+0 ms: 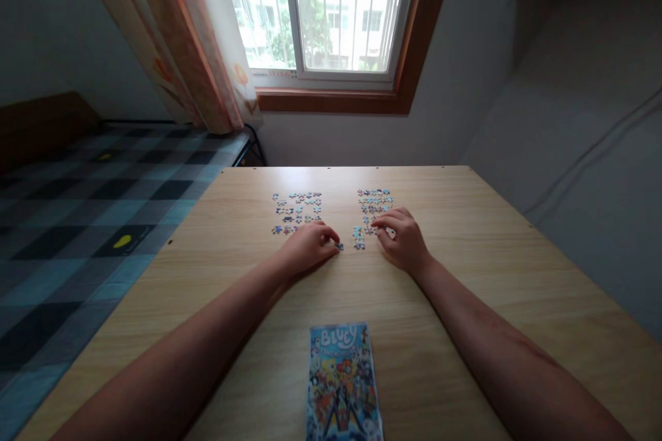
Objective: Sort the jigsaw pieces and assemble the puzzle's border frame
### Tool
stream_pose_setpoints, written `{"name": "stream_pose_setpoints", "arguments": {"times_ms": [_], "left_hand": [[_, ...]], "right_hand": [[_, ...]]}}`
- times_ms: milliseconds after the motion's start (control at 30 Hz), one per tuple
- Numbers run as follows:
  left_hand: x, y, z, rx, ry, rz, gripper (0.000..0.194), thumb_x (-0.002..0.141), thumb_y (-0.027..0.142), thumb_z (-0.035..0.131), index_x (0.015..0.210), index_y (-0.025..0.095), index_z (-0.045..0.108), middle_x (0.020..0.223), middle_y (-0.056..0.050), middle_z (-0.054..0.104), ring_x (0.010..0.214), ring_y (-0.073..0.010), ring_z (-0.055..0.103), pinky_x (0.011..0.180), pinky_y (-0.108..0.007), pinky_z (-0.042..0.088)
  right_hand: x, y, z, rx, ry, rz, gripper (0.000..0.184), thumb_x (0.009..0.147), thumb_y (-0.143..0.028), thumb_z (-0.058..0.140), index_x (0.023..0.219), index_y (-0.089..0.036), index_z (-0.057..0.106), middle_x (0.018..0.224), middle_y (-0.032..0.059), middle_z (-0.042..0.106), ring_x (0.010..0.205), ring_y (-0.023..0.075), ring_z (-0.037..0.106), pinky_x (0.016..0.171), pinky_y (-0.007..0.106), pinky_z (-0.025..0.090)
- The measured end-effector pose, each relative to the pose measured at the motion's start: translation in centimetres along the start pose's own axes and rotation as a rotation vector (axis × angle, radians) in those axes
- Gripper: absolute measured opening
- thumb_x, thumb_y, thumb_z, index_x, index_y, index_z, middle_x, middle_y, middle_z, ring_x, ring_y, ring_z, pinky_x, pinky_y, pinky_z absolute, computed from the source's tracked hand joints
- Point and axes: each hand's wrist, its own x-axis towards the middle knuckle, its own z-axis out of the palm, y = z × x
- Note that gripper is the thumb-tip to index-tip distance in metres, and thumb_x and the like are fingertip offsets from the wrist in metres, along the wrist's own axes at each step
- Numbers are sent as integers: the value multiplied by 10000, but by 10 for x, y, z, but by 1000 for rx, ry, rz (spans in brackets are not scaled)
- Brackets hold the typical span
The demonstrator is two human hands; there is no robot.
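Observation:
My left hand [309, 246] rests low over the table, its thumb and fingers closed on a small jigsaw piece [339, 246]. A little to the right lies a small joined block of jigsaw pieces [358, 237]. My right hand [402, 238] is bent over the right group of loose pieces [375, 200], thumb and index finger brought together at the near rows. Whatever those fingertips hold is too small to make out. Behind my left hand, another group of loose pieces [298, 210] lies in rough rows, partly covered by the hand.
A colourful picture sheet or box marked "BLUEY" [343, 382] lies on the wooden table [248, 379] between my forearms. Beyond the table's far edge are a wall and a barred window [341, 14]. A bed with a checked cover [77, 220] stands at the left, beside a curtain [191, 34].

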Motion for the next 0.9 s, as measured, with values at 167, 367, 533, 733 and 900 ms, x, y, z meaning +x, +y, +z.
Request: {"name": "stream_pose_setpoints", "arguments": {"times_ms": [167,367,533,733,900], "left_hand": [[-1,4,1,35,-3,21,190,781,268,666,921,235,790,952,-42,650,776,-163,598,829,-312,499],[-7,9,3,133,35,70,292,795,272,639,1049,273,782,1008,-35,671,777,-156,611,847,-306,503],[-6,9,4,150,31,79,254,783,320,688,1011,282,792,1015,-32,674,800,-168,624,861,-312,504],[-4,13,4,156,37,51,206,794,315,702,971,274,798,1042,-37,684,804,-169,632,855,-312,498],[-5,12,7,176,68,75,190,806,310,694,965,273,792,1091,-36,692,834,-177,646,860,-323,503]], "right_hand": [[-2,0,5,3,-140,-71,199,780,-94,632,810,-245,758,945,37,747,994,244,616,963,446,463],[-5,-1,6,-6,-173,-98,202,795,-121,637,836,-265,771,1010,39,745,1086,262,606,1030,487,436],[-5,1,6,-11,-132,-83,212,796,-116,631,838,-263,778,1012,42,746,1064,254,614,1022,483,449],[-3,0,8,-43,-135,-128,195,807,-128,634,821,-261,775,1001,43,749,1056,253,618,1006,470,458],[-2,-1,8,-40,-147,-147,180,794,-123,646,808,-252,771,984,38,762,1033,246,638,991,458,465]]}}
